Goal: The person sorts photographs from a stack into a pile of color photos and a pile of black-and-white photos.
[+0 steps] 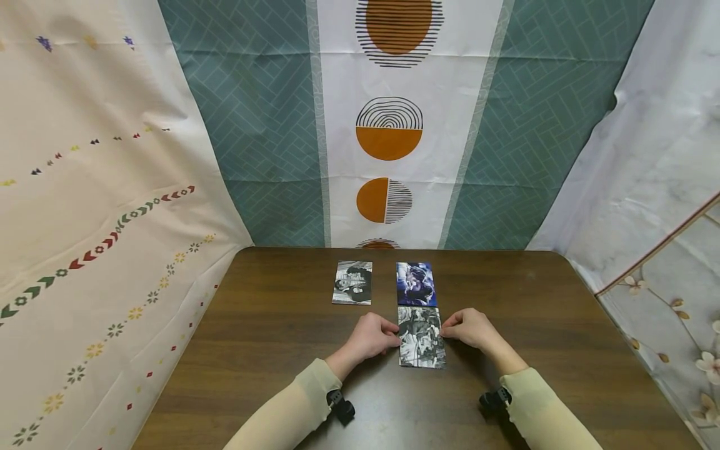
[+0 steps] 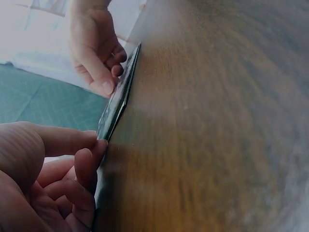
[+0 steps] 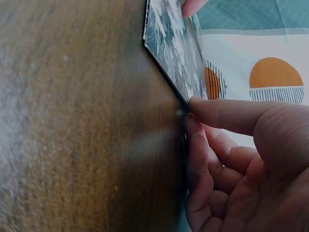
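A black-and-white picture card (image 1: 422, 337) lies nearly flat at the table's middle, its far edge meeting a blue picture card (image 1: 416, 284). My left hand (image 1: 372, 334) pinches its left edge between thumb and fingertips. On the opposite side, my right hand (image 1: 471, 327) pinches the right edge, with the thumb (image 3: 227, 115) on top and a finger below. In the left wrist view the card's thin dark edge (image 2: 126, 99) shows low over the wood. Another black-and-white picture card (image 1: 352, 282) lies apart, up and to the left.
The brown wooden table (image 1: 281, 312) reaches back to a hanging green and white cloth (image 1: 388, 187) with orange circles. Patterned cloth (image 1: 112, 250) hangs along the left side, and pale floral cloth (image 1: 664, 300) along the right. Each wrist wears a small black camera (image 1: 341, 407).
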`<action>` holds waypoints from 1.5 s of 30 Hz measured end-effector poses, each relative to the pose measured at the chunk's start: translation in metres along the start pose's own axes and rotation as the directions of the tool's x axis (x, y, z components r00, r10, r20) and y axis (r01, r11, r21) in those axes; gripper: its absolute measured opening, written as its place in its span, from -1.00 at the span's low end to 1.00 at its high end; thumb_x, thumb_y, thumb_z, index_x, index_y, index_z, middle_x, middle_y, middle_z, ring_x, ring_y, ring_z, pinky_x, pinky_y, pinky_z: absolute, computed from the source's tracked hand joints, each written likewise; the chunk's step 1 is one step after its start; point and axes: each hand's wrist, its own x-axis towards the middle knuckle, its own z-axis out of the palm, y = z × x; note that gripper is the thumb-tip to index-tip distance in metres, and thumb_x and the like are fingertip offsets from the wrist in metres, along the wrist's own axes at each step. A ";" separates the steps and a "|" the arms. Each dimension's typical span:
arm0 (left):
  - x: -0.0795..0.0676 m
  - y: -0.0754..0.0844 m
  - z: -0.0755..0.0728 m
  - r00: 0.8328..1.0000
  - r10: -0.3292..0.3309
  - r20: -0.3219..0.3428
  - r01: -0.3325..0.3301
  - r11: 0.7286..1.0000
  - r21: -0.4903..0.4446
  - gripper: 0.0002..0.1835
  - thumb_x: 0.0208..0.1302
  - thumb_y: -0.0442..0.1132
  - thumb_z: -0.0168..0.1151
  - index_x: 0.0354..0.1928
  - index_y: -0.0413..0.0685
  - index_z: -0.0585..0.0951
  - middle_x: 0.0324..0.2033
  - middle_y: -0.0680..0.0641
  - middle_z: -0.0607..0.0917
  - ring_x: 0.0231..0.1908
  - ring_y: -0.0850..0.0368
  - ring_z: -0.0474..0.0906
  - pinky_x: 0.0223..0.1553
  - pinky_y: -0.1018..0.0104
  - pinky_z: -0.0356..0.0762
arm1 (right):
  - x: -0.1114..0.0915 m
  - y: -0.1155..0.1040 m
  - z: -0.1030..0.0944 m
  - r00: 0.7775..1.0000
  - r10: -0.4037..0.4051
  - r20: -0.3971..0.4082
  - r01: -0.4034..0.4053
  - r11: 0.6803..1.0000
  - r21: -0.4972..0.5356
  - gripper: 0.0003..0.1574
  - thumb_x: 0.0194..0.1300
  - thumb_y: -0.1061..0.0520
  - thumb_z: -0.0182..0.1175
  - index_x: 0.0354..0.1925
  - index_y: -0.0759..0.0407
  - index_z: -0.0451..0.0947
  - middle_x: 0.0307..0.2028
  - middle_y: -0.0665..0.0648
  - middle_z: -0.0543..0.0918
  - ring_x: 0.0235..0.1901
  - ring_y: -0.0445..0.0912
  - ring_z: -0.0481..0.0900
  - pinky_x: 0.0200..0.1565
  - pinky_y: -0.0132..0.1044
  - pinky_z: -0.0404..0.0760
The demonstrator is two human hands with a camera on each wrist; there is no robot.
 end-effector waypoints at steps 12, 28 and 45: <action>0.000 0.003 -0.003 1.000 -0.010 0.017 0.010 1.000 0.002 -0.74 0.16 -0.38 0.52 -0.08 -0.28 0.84 -0.54 0.12 0.74 -0.76 0.34 0.46 -0.62 0.45 0.44 | 0.000 -0.001 0.000 1.000 -0.001 0.000 0.001 1.000 0.005 -0.80 0.24 0.03 0.56 -0.32 0.13 0.83 -0.30 0.02 0.77 -0.30 -0.06 0.55 -0.22 -0.16 0.51; 0.001 0.004 -0.005 1.000 -0.008 0.024 0.008 1.000 -0.019 -0.68 0.19 -0.39 0.50 0.00 -0.34 0.81 -0.52 0.09 0.75 -0.73 0.31 0.47 -0.63 0.43 0.42 | -0.001 -0.003 0.000 1.000 -0.008 -0.018 0.008 0.999 -0.042 -0.80 0.25 0.01 0.55 -0.34 0.12 0.82 -0.30 0.02 0.76 -0.30 -0.07 0.57 -0.26 -0.15 0.53; 0.001 0.005 -0.006 1.000 -0.009 0.019 0.009 0.999 -0.037 -0.64 0.19 -0.40 0.51 0.04 -0.35 0.79 -0.50 0.04 0.78 -0.72 0.28 0.47 -0.57 0.42 0.46 | -0.001 -0.007 -0.002 1.000 -0.004 0.004 0.004 0.998 -0.061 -0.75 0.28 -0.03 0.54 -0.31 0.13 0.83 -0.30 0.01 0.76 -0.34 -0.06 0.55 -0.30 -0.16 0.52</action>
